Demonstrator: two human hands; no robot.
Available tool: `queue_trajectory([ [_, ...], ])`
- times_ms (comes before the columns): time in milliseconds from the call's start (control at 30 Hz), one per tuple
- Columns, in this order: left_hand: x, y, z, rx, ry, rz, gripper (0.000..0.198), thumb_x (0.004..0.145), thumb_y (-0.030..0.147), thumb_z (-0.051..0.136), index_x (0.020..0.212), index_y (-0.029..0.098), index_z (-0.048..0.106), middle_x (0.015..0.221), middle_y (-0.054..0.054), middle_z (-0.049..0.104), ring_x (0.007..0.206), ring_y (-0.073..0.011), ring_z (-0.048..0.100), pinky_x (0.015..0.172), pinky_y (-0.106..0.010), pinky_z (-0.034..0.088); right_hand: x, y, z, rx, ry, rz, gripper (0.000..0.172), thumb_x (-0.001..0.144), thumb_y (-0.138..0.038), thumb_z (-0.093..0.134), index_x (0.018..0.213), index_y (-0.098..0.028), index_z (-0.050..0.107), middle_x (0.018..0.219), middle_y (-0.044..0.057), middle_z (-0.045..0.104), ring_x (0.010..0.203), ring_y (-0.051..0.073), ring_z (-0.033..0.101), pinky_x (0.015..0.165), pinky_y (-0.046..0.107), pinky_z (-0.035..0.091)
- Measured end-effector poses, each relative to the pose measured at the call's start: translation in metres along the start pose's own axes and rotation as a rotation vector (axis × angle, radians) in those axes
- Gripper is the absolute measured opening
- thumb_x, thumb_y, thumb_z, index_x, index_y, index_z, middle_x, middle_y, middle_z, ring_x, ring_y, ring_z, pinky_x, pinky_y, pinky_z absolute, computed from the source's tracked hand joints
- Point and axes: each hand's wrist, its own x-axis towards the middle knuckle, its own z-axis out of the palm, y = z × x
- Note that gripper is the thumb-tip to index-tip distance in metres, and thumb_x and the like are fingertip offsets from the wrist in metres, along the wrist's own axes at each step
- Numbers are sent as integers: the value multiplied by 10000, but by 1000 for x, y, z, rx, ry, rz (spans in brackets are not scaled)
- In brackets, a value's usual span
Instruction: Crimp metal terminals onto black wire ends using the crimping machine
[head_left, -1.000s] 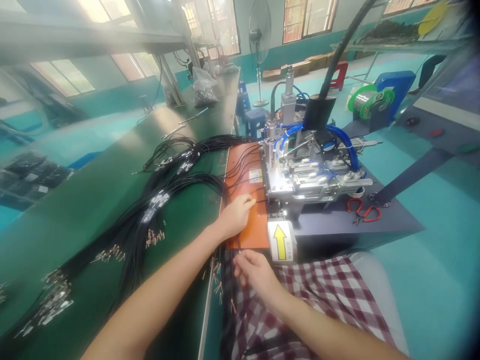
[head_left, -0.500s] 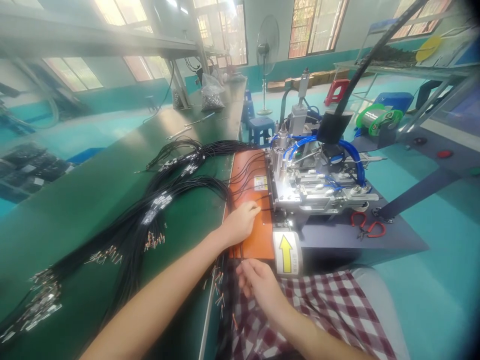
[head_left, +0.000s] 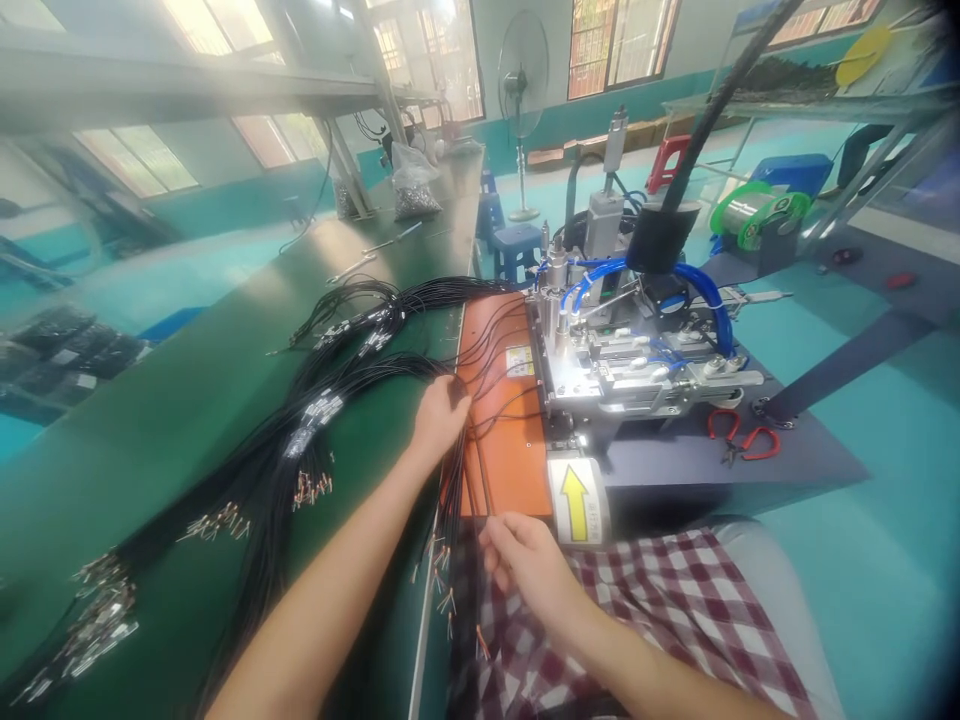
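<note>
My left hand (head_left: 441,420) is at the left edge of the orange plate (head_left: 510,475), its fingers curled onto the black cables (head_left: 420,365) that bend over the table edge. Lower down, just in front of the plate, my right hand (head_left: 529,560) pinches a thin black cable (head_left: 481,470) between thumb and fingers. Stripped copper wire ends (head_left: 442,570) hang below the bundle, left of my right hand. Several cables cross the plate into the metal machine (head_left: 600,360) with blue air tubes.
More cable bundles (head_left: 311,425) lie along the green table (head_left: 225,400). A roll marked with a yellow arrow (head_left: 576,500) sits at the plate's front right corner. Red-handled pliers (head_left: 739,440) rest on the machine's grey base. A green wire spool (head_left: 757,215) stands behind.
My left hand has moved left, from over the orange plate onto the cable bundle at its edge. My right hand stays nearly in place with its cable.
</note>
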Motion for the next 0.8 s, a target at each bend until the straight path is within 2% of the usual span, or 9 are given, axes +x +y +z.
queue_trajectory([
  [133, -2, 6, 17, 5, -8, 28, 325, 915, 340, 564, 1184, 157, 563, 1174, -90, 595, 998, -211, 608, 846, -425, 528, -2, -5, -2, -6, 2, -7, 451, 726, -617, 599, 656, -174, 548, 510, -48, 516, 392, 61, 398, 435, 217, 270],
  [300, -4, 8, 19, 2, -6, 57, 326, 916, 337, 564, 1189, 158, 562, 1183, -94, 593, 1007, -214, 606, 850, -427, 529, -4, -9, -6, -25, 15, -34, 440, 740, -601, 592, 667, -168, 558, 519, -45, 534, 382, 58, 419, 426, 211, 285],
  [400, -4, 8, 15, 2, -3, 73, 309, 916, 336, 564, 1165, 153, 570, 1151, -86, 603, 980, -205, 612, 833, -414, 533, -4, -7, -6, -65, 14, -44, 456, 750, -614, 574, 674, -165, 553, 516, -41, 532, 370, 60, 423, 409, 207, 279],
  [567, -9, 17, -4, 25, 18, 75, 250, 902, 258, 540, 1123, 146, 570, 926, -69, 617, 858, -209, 616, 763, -375, 525, -1, -2, -10, -185, 3, -72, 512, 774, -675, 511, 690, -171, 528, 526, -39, 523, 363, 61, 427, 387, 198, 279],
  [667, -10, 28, -18, 32, 41, 89, 202, 925, 261, 465, 1041, 163, 598, 946, -82, 588, 906, -226, 599, 805, -381, 505, 1, -4, -15, -280, 3, -105, 504, 819, -664, 484, 701, -175, 516, 552, -33, 544, 365, 57, 437, 389, 194, 294],
  [733, -2, 35, -22, 21, 6, 119, 183, 934, 242, 449, 944, 174, 618, 968, -72, 594, 937, -206, 594, 842, -356, 497, 2, -6, -19, -333, -16, -118, 492, 832, -651, 490, 710, -175, 520, 564, -28, 558, 363, 55, 435, 387, 195, 293],
  [800, 17, 39, -20, 11, -41, 128, 167, 936, 245, 479, 945, 168, 627, 1011, -67, 613, 972, -195, 592, 868, -361, 498, 3, -7, -23, -368, -11, -121, 489, 833, -645, 505, 698, -175, 533, 547, -24, 556, 375, 64, 439, 390, 200, 300],
])
